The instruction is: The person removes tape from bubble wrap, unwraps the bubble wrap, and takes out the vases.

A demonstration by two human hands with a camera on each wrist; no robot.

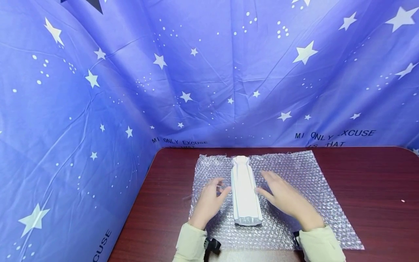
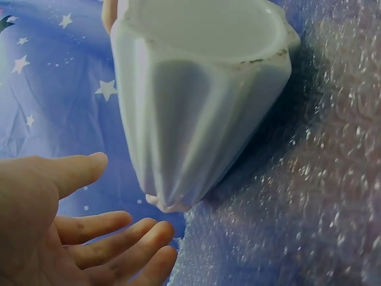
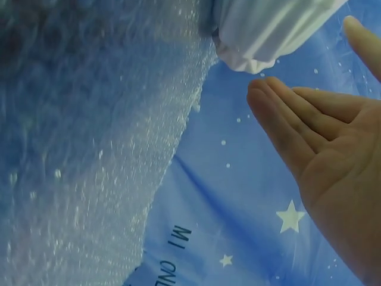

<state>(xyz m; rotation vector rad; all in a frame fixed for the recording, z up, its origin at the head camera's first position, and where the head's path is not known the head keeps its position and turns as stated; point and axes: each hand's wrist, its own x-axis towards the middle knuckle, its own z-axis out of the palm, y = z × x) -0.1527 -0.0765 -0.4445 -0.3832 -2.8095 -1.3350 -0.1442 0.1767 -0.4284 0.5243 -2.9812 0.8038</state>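
Note:
A white fluted vase (image 1: pixel 243 189) lies on its side on a sheet of bubble wrap (image 1: pixel 294 171), its base towards the person. In the left wrist view the vase's round base (image 2: pixel 208 27) is close to the camera. My left hand (image 1: pixel 209 201) is just left of the vase, fingers relaxed and apart, holding nothing. On the other side, my right hand (image 1: pixel 284 196) has its fingers extended, its thumb close to the vase's side; whether it touches cannot be told. The right wrist view shows the vase's scalloped mouth (image 3: pixel 247 59) beyond the straight fingers.
The bubble wrap lies on a dark red wooden table (image 1: pixel 376 189). A blue star-patterned cloth (image 1: pixel 209 72) hangs behind and to the left of the table. A small pale speck (image 1: pixel 403 201) is on the tabletop at the right.

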